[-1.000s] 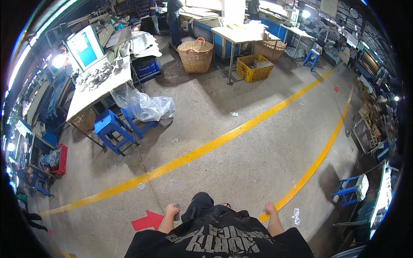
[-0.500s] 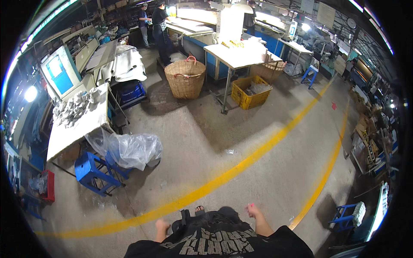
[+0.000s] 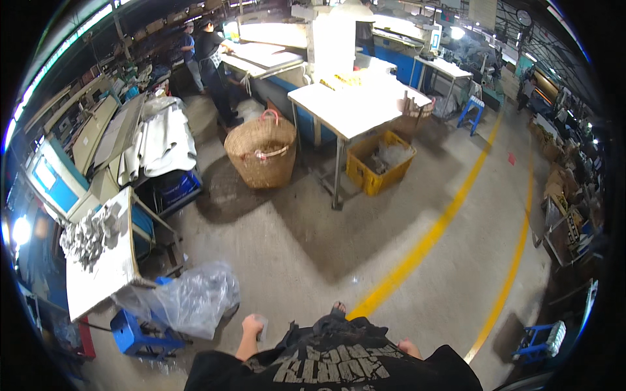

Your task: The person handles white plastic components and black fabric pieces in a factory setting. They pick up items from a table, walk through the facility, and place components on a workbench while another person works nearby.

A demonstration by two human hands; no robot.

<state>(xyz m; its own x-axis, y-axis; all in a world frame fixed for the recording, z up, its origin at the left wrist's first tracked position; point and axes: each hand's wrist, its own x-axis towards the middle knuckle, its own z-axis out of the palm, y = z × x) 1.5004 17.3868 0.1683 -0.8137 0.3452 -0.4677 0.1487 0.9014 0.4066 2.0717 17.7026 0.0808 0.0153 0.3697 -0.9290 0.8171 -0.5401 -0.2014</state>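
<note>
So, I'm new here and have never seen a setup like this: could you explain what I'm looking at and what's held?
No robot here: these are a person's two bare hands, seen from above by a wide camera worn on the head. Its lens bends straight edges near the rim. The left hand appears to hold something small and pale, too blurred to name. The right hand shows beside the dark shirt; I cannot tell whether it holds anything. Near the left hand are clear plastic and a blue stool. Grey pieces lie heaped on the table at left. Ahead stand a woven basket and a yellow crate.
</note>
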